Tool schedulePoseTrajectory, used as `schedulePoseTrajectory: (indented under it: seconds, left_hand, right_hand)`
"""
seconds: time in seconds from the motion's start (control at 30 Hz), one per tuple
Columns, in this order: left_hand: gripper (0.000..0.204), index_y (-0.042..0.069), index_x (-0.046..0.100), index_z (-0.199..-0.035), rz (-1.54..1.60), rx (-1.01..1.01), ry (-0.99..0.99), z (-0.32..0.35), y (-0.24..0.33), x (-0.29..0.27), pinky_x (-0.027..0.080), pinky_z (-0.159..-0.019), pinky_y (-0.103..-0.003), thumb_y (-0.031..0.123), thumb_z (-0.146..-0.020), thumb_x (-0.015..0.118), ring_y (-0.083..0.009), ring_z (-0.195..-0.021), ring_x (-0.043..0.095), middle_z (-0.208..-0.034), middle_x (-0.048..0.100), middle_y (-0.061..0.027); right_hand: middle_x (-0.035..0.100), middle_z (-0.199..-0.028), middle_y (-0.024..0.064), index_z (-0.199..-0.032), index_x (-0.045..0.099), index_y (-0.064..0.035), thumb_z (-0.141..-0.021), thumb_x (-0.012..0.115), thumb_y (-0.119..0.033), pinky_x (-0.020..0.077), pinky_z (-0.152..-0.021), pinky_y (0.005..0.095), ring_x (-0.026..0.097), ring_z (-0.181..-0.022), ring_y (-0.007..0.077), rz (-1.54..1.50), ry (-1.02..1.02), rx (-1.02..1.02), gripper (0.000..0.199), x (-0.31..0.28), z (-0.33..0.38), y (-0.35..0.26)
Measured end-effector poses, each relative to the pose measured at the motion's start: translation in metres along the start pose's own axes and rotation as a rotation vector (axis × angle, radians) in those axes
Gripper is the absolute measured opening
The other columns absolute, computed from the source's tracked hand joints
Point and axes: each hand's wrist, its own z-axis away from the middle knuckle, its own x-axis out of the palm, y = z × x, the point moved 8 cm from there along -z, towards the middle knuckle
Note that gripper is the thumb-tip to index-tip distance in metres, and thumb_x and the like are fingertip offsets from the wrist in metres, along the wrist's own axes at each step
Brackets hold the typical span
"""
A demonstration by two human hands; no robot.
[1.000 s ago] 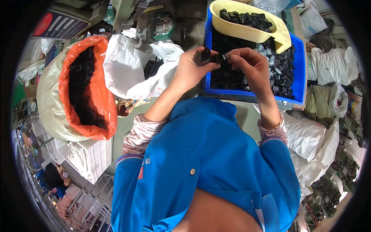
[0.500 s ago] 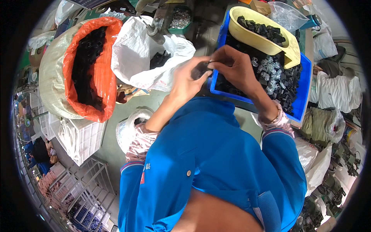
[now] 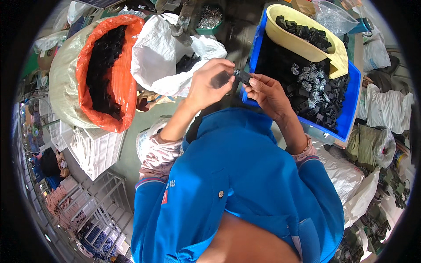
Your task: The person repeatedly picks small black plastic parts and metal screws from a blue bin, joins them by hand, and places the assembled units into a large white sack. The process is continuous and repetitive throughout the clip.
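Observation:
In my left hand (image 3: 202, 87), a dark, smooth plastic part (image 3: 220, 79) is gripped between thumb and curled fingers. My right hand (image 3: 271, 95) pinches a small black plastic piece (image 3: 243, 77) by its right end. A small silvery coil spring (image 3: 237, 72) appears to sit between the two parts, close to the left fingertips; whether it is seated in either one is too small to tell. Just right of my hands is a blue bin (image 3: 356, 98) with loose coil springs (image 3: 313, 85) and many small black pieces (image 3: 330, 115).
A yellow scoop-shaped tray (image 3: 340, 65) with black parts rests across the blue bin. To the left stand an orange-lined sack (image 3: 131, 48) and a white bag (image 3: 151, 52), both holding black parts. A green container (image 3: 210, 30) of small metal pieces is at the back.
My right hand has come down and turned, its black piece now showing between the hands. My left hand has shifted slightly left, exposing more of its dark part.

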Motion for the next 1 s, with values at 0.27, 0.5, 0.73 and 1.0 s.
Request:
schedulePoseTrajectory:
  seconds: [0.27, 0.5, 0.73, 1.0]
  left_hand:
    - [0.009, -0.003, 0.066, -0.084, 0.080, -0.224, -0.085, 0.001, -0.029, -0.004, 0.051, -0.076, -0.029, 0.003, -0.081, 0.073, -0.0156, -0.084, 0.066, -0.091, 0.069, -0.0098]
    - [0.019, -0.003, 0.063, -0.098, 0.561, -0.598, -0.067, 0.014, -0.068, 0.009, 0.055, -0.071, -0.026, 0.006, -0.085, 0.074, -0.0136, -0.083, 0.067, -0.091, 0.068, -0.0077]
    - [0.027, 0.000, 0.047, -0.118, 1.132, -0.829, -0.119, 0.026, -0.068, 0.011, 0.060, -0.075, -0.042, 0.014, -0.097, 0.056, -0.0220, -0.088, 0.062, -0.099, 0.058, -0.0122]
    - [0.035, 0.004, 0.056, -0.126, 0.895, -0.785, -0.290, 0.030, -0.044, 0.022, 0.060, -0.075, -0.036, 0.013, -0.094, 0.064, -0.0213, -0.095, 0.068, -0.119, 0.065, -0.0119]
  right_hand:
    - [0.070, -0.090, 0.0088, -0.110, 0.066, 0.0051, -0.088, 0.070, -0.010, 0.0538, -0.073, 0.0268, 0.065, -0.077, 0.0139, 0.473, 0.055, -0.316, 0.027, 0.012, -0.008, -0.029]
    - [0.068, -0.090, 0.0062, -0.115, 0.065, 0.0036, -0.091, 0.066, -0.013, 0.0510, -0.071, 0.0235, 0.063, -0.078, 0.0121, 0.405, 0.043, -0.210, 0.029, 0.000, -0.029, -0.025]
    - [0.065, -0.091, 0.0032, -0.123, 0.062, 0.0005, -0.094, 0.062, -0.016, 0.0497, -0.070, 0.0240, 0.061, -0.081, 0.0102, 0.247, -0.088, -0.135, 0.033, 0.005, -0.036, -0.051]
    - [0.065, -0.086, 0.0043, -0.109, 0.065, 0.0026, -0.087, 0.071, -0.015, 0.0474, -0.069, 0.0240, 0.059, -0.077, 0.0112, 0.554, -0.143, -0.213, 0.028, 0.027, -0.046, -0.087]
